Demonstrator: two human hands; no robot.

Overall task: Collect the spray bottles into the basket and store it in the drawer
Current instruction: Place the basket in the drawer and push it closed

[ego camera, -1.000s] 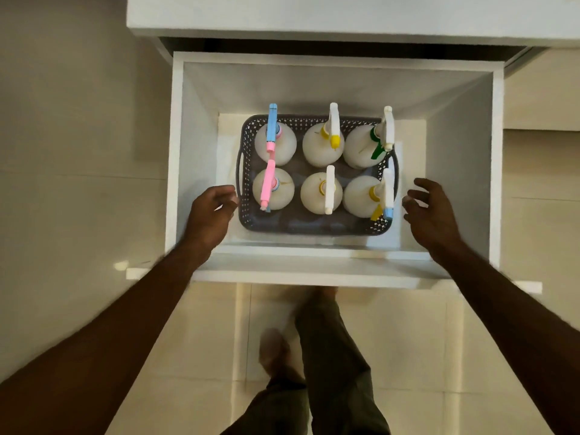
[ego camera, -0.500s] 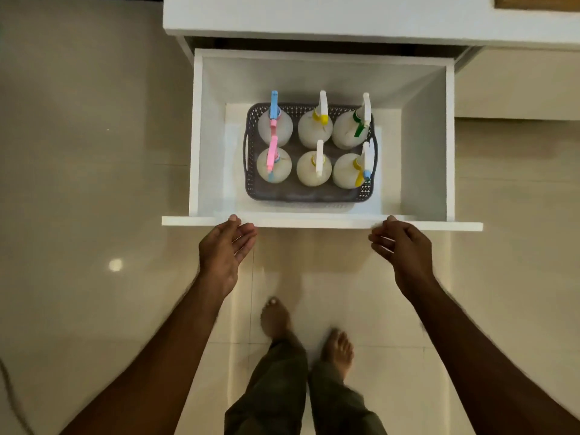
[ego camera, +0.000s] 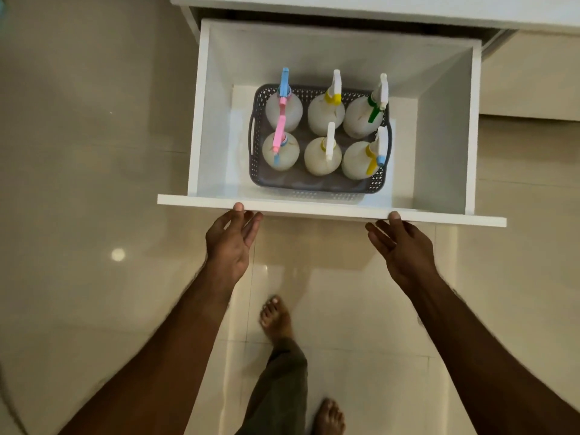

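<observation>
Standing open beneath a white counter, the white drawer [ego camera: 329, 210] holds the gray perforated basket [ego camera: 314, 183] on its floor, at 12 o'clock from both hands. The left hand [ego camera: 230, 243] and the right hand [ego camera: 403, 249] reach up with fingers straight and loosely spread, holding nothing, each with a fingertip touching the near edge of the drawer's front panel. Half a second earlier both hands sat just below that edge with fingers more curled; a second ago they were inside the drawer flanking the basket. Six white spray bottles [ego camera: 323, 153] stand upright in two rows of three, triggers blue and pink at 9 o'clock, yellow-collared in the middle, green and yellow-blue at 3 o'clock. Bare feet [ego camera: 276, 318] stand on glossy beige tiles [ego camera: 94, 183].
</observation>
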